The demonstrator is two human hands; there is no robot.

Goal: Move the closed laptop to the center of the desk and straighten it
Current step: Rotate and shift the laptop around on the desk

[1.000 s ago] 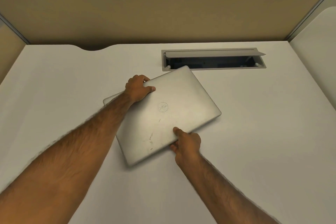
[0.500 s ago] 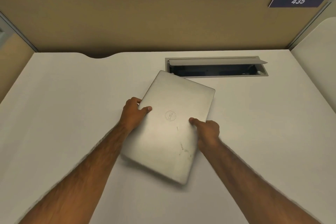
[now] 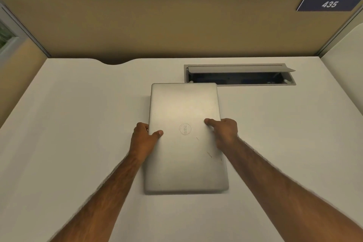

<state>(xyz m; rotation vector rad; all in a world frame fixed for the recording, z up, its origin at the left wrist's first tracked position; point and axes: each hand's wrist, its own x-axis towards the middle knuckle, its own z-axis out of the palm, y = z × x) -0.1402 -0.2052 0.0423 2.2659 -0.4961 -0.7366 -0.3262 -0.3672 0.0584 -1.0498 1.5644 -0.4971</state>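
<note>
The laptop (image 3: 186, 137), closed and silver, was gripped on both long sides: the left hand (image 3: 144, 139) curled round its left edge with the thumb lying on the lid, and the right hand (image 3: 224, 133) clasped the right edge with the thumb pressed flat on top near the round logo; the other fingers of both hands were tucked at or under the edges, out of sight. A second before, the laptop lay skewed, one corner pointing toward the cable slot (image 3: 240, 74); half a second before, it was turned further round but remained tilted. By this moment its sides ran square to the tabletop (image 3: 78, 124), short edges facing near and far, and its far right corner sat just against the cable slot's near left corner, touching or nearly so. The turn therefore looked finished, and the laptop lay roughly midway across the tabletop, left of the cable slot and well apart from the tan partition (image 3: 157, 25) behind the slot, where a sign (image 3: 329, 4) reading 435 hung. What remained was probably only to let go, perhaps after a small nudge away from the slot.
</note>
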